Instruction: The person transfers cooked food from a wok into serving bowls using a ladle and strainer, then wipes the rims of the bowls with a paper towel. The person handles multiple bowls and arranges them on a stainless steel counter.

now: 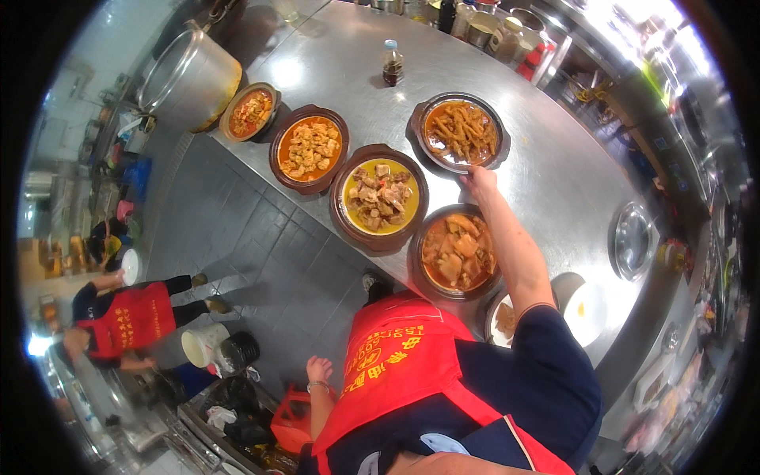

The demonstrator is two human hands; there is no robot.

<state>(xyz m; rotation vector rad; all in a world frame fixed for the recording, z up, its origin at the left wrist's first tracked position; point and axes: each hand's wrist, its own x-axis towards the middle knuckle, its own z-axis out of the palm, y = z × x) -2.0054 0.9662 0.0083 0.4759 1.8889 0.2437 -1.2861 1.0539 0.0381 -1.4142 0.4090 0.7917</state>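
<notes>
My right hand (480,180) grips the near edge of a dark brown clay casserole (503,142) holding chicken feet (463,130) in reddish sauce. Below that hand, a second casserole holds chunky meat pieces (460,252) in orange-red sauce, partly covered by my forearm. To the left stands a brown casserole (336,202) of meat chunks in yellow broth. Beyond it are another brown casserole (275,160) with pale chunks in orange sauce and a smaller tan-rimmed pot (225,122) of red stew. My left hand (320,369) hangs beside my red apron, empty, fingers slightly curled.
The steel table (350,65) carries a small blue-capped bottle (392,62), a large metal stockpot (196,77), a glass lid (633,240) and a white plate (586,313). A bowl (493,329) sits partly under my arm. Left, a person (130,320) stands near a white bucket (202,347).
</notes>
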